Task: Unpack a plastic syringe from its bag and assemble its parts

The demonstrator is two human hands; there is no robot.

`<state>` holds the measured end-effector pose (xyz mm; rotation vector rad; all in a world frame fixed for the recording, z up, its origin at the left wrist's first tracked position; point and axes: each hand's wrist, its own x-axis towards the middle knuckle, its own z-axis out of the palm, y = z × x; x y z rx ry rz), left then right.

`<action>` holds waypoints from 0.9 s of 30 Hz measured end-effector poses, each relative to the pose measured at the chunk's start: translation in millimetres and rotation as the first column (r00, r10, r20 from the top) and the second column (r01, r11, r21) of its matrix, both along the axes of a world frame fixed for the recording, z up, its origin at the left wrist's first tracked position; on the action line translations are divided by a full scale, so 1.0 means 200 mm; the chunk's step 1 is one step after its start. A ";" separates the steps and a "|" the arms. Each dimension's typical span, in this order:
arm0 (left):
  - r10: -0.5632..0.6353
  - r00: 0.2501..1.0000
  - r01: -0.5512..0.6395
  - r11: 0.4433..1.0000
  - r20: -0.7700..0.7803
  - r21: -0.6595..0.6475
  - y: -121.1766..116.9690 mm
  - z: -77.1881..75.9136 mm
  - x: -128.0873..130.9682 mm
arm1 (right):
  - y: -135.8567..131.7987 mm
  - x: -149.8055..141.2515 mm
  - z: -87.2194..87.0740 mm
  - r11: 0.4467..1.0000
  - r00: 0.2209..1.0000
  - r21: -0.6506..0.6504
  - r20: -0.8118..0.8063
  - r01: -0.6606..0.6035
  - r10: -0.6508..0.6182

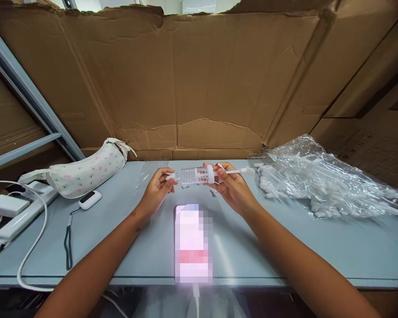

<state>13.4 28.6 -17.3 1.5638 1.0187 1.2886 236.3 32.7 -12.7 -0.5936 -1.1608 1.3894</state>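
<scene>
Clear plastic with white ends, that's the syringe point(199, 175) being held up just above the far middle of the pale blue table point(318, 247). It lies sideways: ribbed see-through barrel in the middle, a small white tip pointing left, and a thin white plunger rod sticking out to the right with a little knob on its end. The left hand point(157, 190) has its fingertips pinched together on the tip end, and the right hand point(232, 187) is wrapped around the white collar where the rod comes out, thumb on top.

Over on the right there's a crinkly clear plastic bag point(325, 181) lying open on the table, stuffed with what look like more of the same white and clear parts, a few spilling out of its left edge close to the right hand. On the far left sits a floral pouch point(86, 172), zipped from what I can see, so no idea what's in it. A lit phone point(193, 240) lies flat right below the hands.
</scene>
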 end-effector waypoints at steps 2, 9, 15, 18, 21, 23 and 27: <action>-0.003 1.000 0.003 1.000 -0.013 0.018 0.00 0.01 0.00 | 0.01 0.01 0.00 1.000 1.000 -0.014 -0.020 0.009 -0.010; 0.053 0.988 -0.058 0.998 -0.145 -0.026 0.02 0.01 -0.01 | 0.01 0.02 0.01 0.998 0.998 -0.034 -0.031 -0.054 0.053; 0.088 0.993 -0.101 0.978 -0.081 -0.181 -0.01 0.03 0.04 | 0.01 0.04 0.02 0.996 0.997 0.053 0.006 -0.074 0.074; 0.092 0.992 -0.111 0.959 -0.083 -0.262 -0.04 0.05 0.06 | 0.02 0.06 0.02 0.994 0.998 0.089 0.020 -0.057 0.056; 0.023 0.996 -0.052 0.927 -0.082 -0.372 -0.05 0.06 0.06 | 0.02 0.07 0.02 0.990 0.998 0.130 0.036 -0.055 0.051; -0.022 0.995 -0.019 0.916 -0.098 -0.400 -0.05 0.05 0.06 | 0.02 0.07 0.02 0.988 0.998 0.142 0.044 -0.058 0.052; 0.100 0.977 -0.130 0.980 -0.188 -0.151 -0.03 0.02 0.04 | 0.03 0.07 0.02 0.990 0.999 0.136 -0.003 -0.034 0.035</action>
